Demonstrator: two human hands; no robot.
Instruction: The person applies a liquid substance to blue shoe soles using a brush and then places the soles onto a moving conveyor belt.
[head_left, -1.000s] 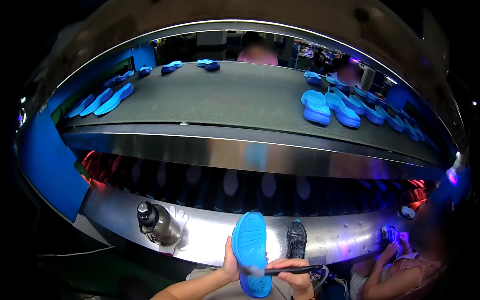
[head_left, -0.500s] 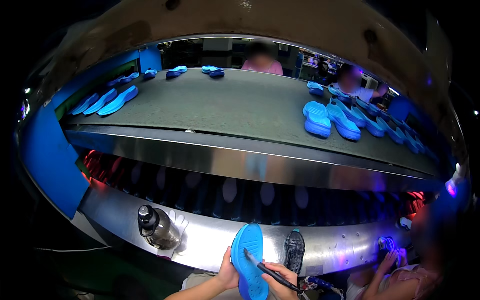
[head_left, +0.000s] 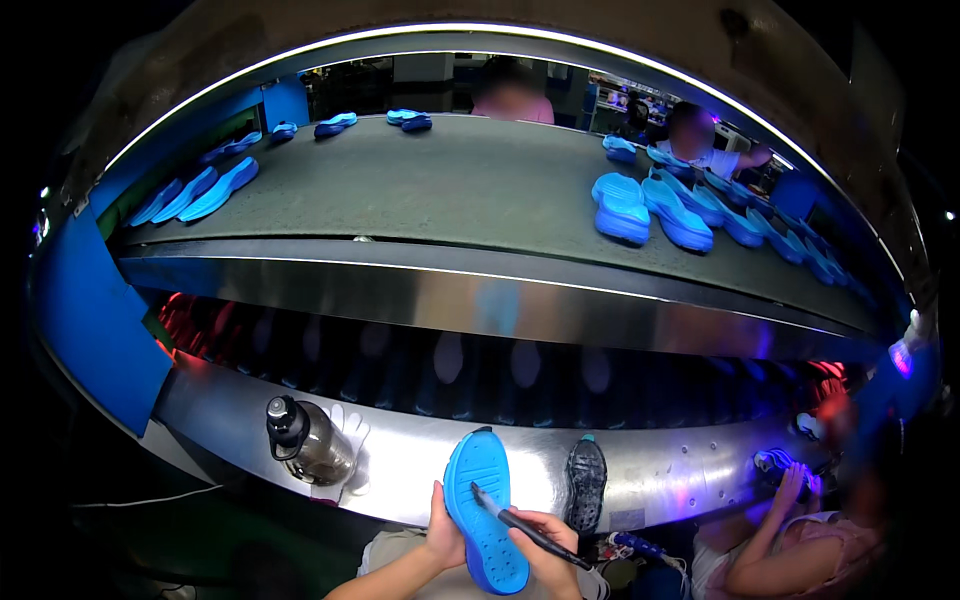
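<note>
A broad grey-green belt (head_left: 420, 190) spans the upper view, with a shiny steel rail (head_left: 400, 290) along its near edge. Nearer the person runs a curved steel ledge (head_left: 690, 470). Between rail and ledge lies a dark lower channel (head_left: 480, 400), lit red at both ends; the pale ovals in it may be soles, but it is too dim there to be sure. A flat blue panel (head_left: 100, 320) closes off the left side.

At the lower right a co-worker (head_left: 785, 570) sits with both hands raised by a blue-lit shoe on the ledge. Blue soles crowd the belt's right end (head_left: 622, 208), and a smaller group lies at its left (head_left: 220, 190).

The blue sole (head_left: 490, 545) in hand is tilted up before the person, at the ledge's near edge. A dark bottle (head_left: 325, 455) stands on the ledge to the left, just beside a white glove (head_left: 355, 430). A black sole (head_left: 586, 485) lies right of the held one, apart from it.

The left hand (head_left: 447, 535) is closed on the blue sole's left edge. The right hand (head_left: 550, 560) grips a black-handled brush (head_left: 507, 517) between thumb and fingers, its dark tip at the sole's grooved part.
</note>
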